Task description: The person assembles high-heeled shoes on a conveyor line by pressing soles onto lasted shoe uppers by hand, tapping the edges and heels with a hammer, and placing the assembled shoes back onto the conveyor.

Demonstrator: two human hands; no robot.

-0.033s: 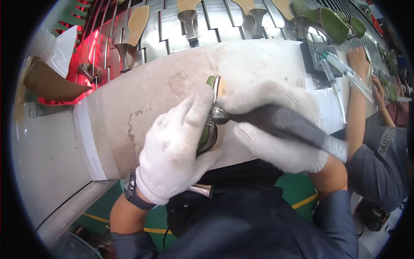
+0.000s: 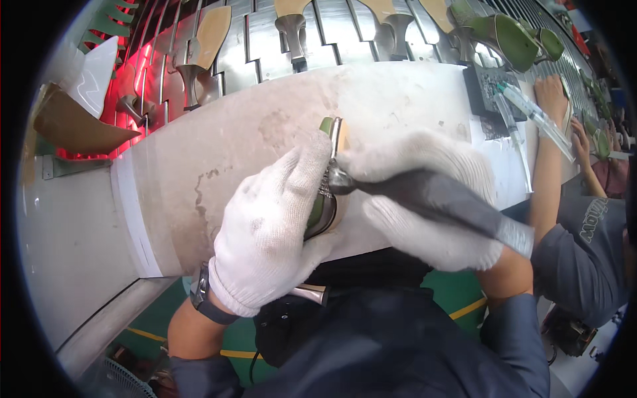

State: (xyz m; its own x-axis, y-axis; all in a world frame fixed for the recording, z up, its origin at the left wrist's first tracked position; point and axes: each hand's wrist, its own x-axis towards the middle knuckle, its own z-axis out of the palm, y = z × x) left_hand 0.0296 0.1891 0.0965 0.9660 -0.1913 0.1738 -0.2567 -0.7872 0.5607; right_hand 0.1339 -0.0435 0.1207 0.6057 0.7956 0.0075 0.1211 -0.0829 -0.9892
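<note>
My left hand (image 2: 269,202), in a white knit glove, wraps round a green shoe (image 2: 324,215) on the bench top. The shoe has a tan sole edge and a sparkly trim, and my fingers cover much of it. In my gloved right hand (image 2: 431,229) is a dark-handled tool (image 2: 438,199) with a rounded metal head and a silver butt end. The head rests at the shoe's trim, beside my left fingertips; blur hides whether it touches. Below my left palm a flared, metallic shoe heel (image 2: 310,293) sticks out past the bench edge; its link to the shoe is hidden.
Across the far side runs a slatted metal conveyor (image 2: 332,26) with tan soles on grey heels (image 2: 290,33) and green shoes (image 2: 507,40). At the right lie a dark block (image 2: 484,99) and syringes (image 2: 536,116), near a co-worker's arm (image 2: 551,152). A curved brown piece (image 2: 79,126) stands left.
</note>
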